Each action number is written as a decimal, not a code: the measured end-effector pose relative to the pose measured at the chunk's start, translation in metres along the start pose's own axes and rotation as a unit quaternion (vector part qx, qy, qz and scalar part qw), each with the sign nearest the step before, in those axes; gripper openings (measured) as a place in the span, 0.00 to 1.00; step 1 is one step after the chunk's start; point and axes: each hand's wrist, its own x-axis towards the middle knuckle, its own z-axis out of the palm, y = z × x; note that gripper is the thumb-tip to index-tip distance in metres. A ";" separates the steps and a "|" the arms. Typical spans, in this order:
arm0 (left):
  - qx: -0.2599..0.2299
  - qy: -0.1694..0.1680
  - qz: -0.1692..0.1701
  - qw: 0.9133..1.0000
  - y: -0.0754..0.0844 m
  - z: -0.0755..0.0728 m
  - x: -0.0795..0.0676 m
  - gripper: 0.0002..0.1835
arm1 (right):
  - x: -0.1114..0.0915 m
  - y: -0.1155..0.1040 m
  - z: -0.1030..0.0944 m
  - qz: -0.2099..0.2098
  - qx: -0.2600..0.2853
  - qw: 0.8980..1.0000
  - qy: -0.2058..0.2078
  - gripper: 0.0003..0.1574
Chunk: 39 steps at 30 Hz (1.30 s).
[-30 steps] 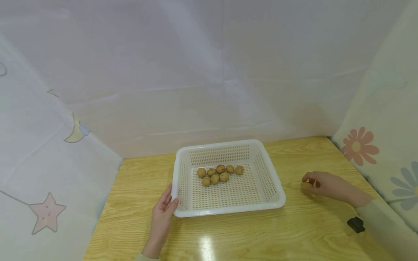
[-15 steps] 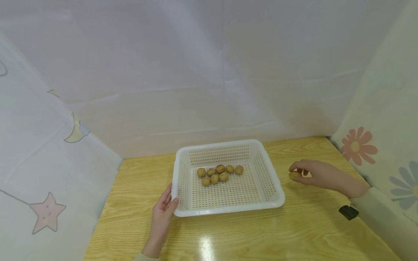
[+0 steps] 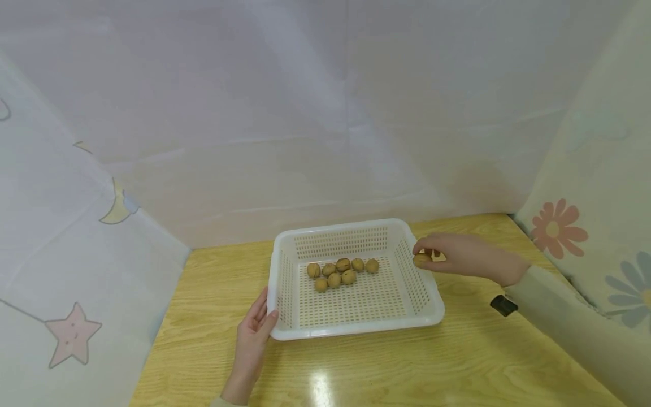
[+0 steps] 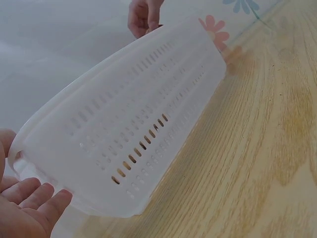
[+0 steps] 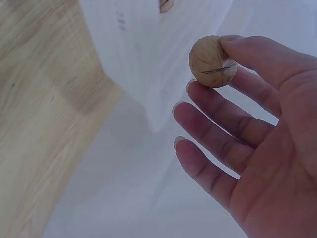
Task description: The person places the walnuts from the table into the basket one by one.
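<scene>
My right hand point(image 3: 458, 255) pinches a walnut point(image 5: 213, 62) between thumb and fingers, at the right rim of a white plastic basket point(image 3: 356, 327). In the right wrist view the other fingers spread loosely below the nut. Several more walnuts point(image 3: 348, 276) lie on the basket's slotted floor, toward its left and middle. My left hand point(image 3: 252, 330) grips the basket's left rim, thumb on top and fingers beneath. From the left wrist view, the fingers point(image 4: 37, 196) curl under the rim, and brown shells show through the side slots.
The basket stands on a wood-grain table point(image 3: 218, 282). A pale cloth wall point(image 3: 305, 181) rises behind it, with printed cloth on both sides. A small black object point(image 3: 503, 305) sits at the right sleeve point(image 3: 559, 316).
My right hand has lifted the walnut from the table on the right and carried it leftward to the basket's right rim. The left hand and basket have stayed in place.
</scene>
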 end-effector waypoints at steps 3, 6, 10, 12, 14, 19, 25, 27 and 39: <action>-0.002 0.001 0.001 1.000 0.000 0.000 0.000 0.32 | 0.018 -0.012 0.001 -0.018 -0.001 1.000 -0.016 0.13; -0.001 0.002 0.005 1.000 0.000 0.000 0.000 0.31 | 0.036 -0.021 0.004 -0.037 0.006 0.999 -0.022 0.14; -0.003 0.001 0.007 1.000 0.000 0.000 0.000 0.31 | 0.058 -0.028 0.013 -0.060 0.017 0.998 -0.027 0.14; -0.004 0.003 0.005 1.000 0.000 0.000 0.000 0.31 | 0.068 -0.032 0.017 -0.072 0.023 0.997 -0.028 0.13; -0.002 0.006 0.004 1.000 0.000 0.000 0.000 0.31 | 0.079 -0.035 0.023 -0.082 0.029 0.996 -0.033 0.12; 0.004 0.007 0.002 1.000 -0.001 -0.001 0.001 0.31 | 0.102 -0.042 0.041 -0.099 0.023 0.993 -0.061 0.12; -0.006 0.008 0.002 1.000 -0.003 0.001 0.000 0.31 | 0.122 -0.044 0.071 -0.079 0.007 0.990 -0.116 0.11; -0.004 0.007 0.002 1.000 -0.003 0.001 -0.001 0.31 | 0.125 -0.045 0.079 -0.070 0.009 0.989 -0.132 0.10; 0.007 0.004 0.013 1.000 -0.004 0.000 0.002 0.31 | 0.130 -0.045 0.081 -0.034 0.022 0.989 -0.140 0.13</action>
